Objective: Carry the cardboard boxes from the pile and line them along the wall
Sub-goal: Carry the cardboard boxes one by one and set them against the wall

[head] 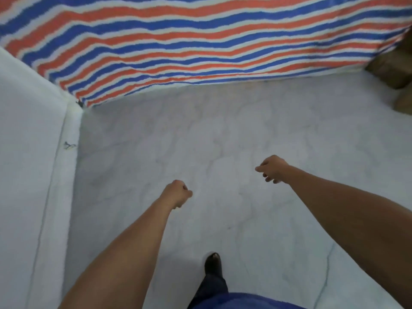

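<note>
At two o'clock the soft, blurred brown cardboard boxes (pixel 392 68) run off the right edge, so their number cannot be told. At ten o'clock a small dark speck (pixel 80 104) in the wall corner (likewise a faint grey scribble (pixel 69 145) at nine o'clock) is too small to identify.

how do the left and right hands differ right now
The left hand is balled into a fist; the right hand has loosely curled fingers. The left hand sits lower in the view; the right hand reaches farther toward the striped sheet. Both hold nothing.
</note>
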`<state>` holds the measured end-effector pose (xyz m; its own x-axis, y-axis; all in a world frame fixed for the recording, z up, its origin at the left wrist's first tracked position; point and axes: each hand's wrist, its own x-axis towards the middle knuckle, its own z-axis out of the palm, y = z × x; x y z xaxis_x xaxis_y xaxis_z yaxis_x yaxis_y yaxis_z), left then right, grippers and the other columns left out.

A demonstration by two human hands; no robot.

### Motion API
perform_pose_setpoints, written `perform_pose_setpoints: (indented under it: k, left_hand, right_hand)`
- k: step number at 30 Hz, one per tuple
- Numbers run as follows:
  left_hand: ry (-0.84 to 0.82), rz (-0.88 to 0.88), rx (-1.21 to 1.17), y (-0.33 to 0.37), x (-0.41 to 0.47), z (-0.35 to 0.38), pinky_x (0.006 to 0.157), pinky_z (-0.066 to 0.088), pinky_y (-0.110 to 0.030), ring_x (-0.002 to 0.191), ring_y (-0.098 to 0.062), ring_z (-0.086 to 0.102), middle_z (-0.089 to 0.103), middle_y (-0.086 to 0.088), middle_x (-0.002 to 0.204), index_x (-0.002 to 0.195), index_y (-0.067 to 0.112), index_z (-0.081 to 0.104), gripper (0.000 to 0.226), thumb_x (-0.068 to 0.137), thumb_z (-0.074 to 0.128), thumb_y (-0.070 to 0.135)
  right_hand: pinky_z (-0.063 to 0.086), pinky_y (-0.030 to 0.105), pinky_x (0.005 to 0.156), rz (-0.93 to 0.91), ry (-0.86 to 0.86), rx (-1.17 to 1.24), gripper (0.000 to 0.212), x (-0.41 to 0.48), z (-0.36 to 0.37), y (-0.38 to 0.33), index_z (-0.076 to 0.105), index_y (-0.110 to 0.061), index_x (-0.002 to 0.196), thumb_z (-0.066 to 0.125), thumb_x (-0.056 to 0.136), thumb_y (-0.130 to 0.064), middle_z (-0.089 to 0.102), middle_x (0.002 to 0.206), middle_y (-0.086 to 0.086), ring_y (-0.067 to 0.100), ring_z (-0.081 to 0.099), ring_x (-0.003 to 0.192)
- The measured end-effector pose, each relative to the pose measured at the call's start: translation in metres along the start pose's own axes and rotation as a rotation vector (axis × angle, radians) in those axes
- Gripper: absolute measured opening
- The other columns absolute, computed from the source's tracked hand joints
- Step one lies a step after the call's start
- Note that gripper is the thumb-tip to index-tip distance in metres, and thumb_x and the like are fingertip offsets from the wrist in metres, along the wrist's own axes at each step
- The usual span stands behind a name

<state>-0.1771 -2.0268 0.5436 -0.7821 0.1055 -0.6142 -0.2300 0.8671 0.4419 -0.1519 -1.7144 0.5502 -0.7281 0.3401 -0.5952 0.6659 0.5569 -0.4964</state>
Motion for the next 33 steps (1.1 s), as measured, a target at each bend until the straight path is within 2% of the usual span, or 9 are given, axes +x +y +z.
perform_pose_setpoints:
  k: [3, 7, 11, 15, 21, 24, 27, 33]
  left_hand:
    - [-0.001, 0.090, 0.074, 0.068, 0.044, -0.023, 0.070, 0.053, -0.033, 0.088, -0.031, 0.070, 0.071, -0.019, 0.096, 0.100, 0.007, 0.062, 0.020, 0.092, 0.059, 0.024]
    - [-0.060, 0.252, 0.219, 0.204, 0.104, -0.025, 0.071, 0.052, -0.033, 0.089, -0.032, 0.069, 0.070, -0.020, 0.097, 0.094, 0.008, 0.061, 0.016, 0.092, 0.058, 0.024]
    - [-0.153, 0.388, 0.308, 0.326, 0.137, 0.016, 0.068, 0.049, -0.032, 0.077, -0.028, 0.063, 0.068, -0.018, 0.093, 0.090, 0.011, 0.058, 0.012, 0.093, 0.057, 0.022]
    - [-0.271, 0.490, 0.411, 0.441, 0.162, 0.076, 0.068, 0.048, -0.032, 0.077, -0.026, 0.062, 0.066, -0.013, 0.091, 0.097, 0.011, 0.058, 0.014, 0.094, 0.058, 0.025]
    - [-0.353, 0.534, 0.483, 0.588, 0.194, 0.157, 0.067, 0.047, -0.032, 0.076, -0.025, 0.061, 0.066, -0.014, 0.095, 0.102, 0.009, 0.059, 0.019, 0.094, 0.058, 0.027]
    - [-0.373, 0.562, 0.476, 0.654, 0.205, 0.183, 0.068, 0.048, -0.033, 0.078, -0.025, 0.062, 0.067, -0.015, 0.099, 0.104, 0.009, 0.060, 0.021, 0.094, 0.058, 0.027]
    - [-0.389, 0.569, 0.494, 0.711, 0.221, 0.203, 0.069, 0.048, -0.033, 0.078, -0.025, 0.062, 0.065, -0.013, 0.094, 0.101, 0.011, 0.058, 0.018, 0.094, 0.058, 0.027]
    - [-0.407, 0.583, 0.532, 0.839, 0.291, 0.242, 0.066, 0.048, -0.031, 0.076, -0.024, 0.062, 0.064, -0.010, 0.089, 0.098, 0.012, 0.058, 0.017, 0.094, 0.059, 0.029]
  right_hand:
    - [0.054, 0.034, 0.068, 0.018, 0.069, 0.068, 0.031, 0.027, -0.052, -0.003, 0.064, -0.005, 0.114, 0.064, 0.094, -0.029, 0.070, 0.102, 0.014, 0.024, 0.067, 0.078]
    - [0.057, 0.039, 0.079, 0.087, 0.205, 0.200, 0.028, 0.057, -0.134, 0.032, 0.066, -0.007, 0.110, 0.063, 0.094, -0.029, 0.070, 0.100, 0.011, 0.024, 0.069, 0.080]
    - [0.053, 0.033, 0.067, 0.227, 0.275, 0.332, 0.029, 0.080, -0.199, 0.102, 0.065, -0.005, 0.111, 0.064, 0.094, -0.028, 0.067, 0.091, 0.009, 0.023, 0.066, 0.074]
    - [0.049, 0.028, 0.058, 0.363, 0.333, 0.448, 0.034, 0.112, -0.267, 0.187, 0.063, -0.005, 0.117, 0.067, 0.093, -0.029, 0.066, 0.086, 0.008, 0.020, 0.064, 0.065]
    - [0.048, 0.026, 0.055, 0.466, 0.364, 0.507, 0.037, 0.162, -0.382, 0.282, 0.060, -0.005, 0.121, 0.066, 0.093, -0.029, 0.066, 0.085, 0.008, 0.019, 0.064, 0.064]
    - [0.049, 0.027, 0.057, 0.466, 0.410, 0.509, 0.035, 0.182, -0.450, 0.308, 0.062, -0.003, 0.117, 0.065, 0.094, -0.029, 0.066, 0.087, 0.008, 0.018, 0.064, 0.065]
    - [0.050, 0.028, 0.058, 0.460, 0.443, 0.506, 0.033, 0.206, -0.504, 0.328, 0.062, -0.004, 0.117, 0.064, 0.094, -0.028, 0.066, 0.088, 0.008, 0.019, 0.064, 0.066]
    - [0.048, 0.027, 0.058, 0.486, 0.448, 0.537, 0.033, 0.285, -0.596, 0.371, 0.061, -0.005, 0.118, 0.064, 0.095, -0.029, 0.066, 0.094, 0.010, 0.019, 0.064, 0.068]
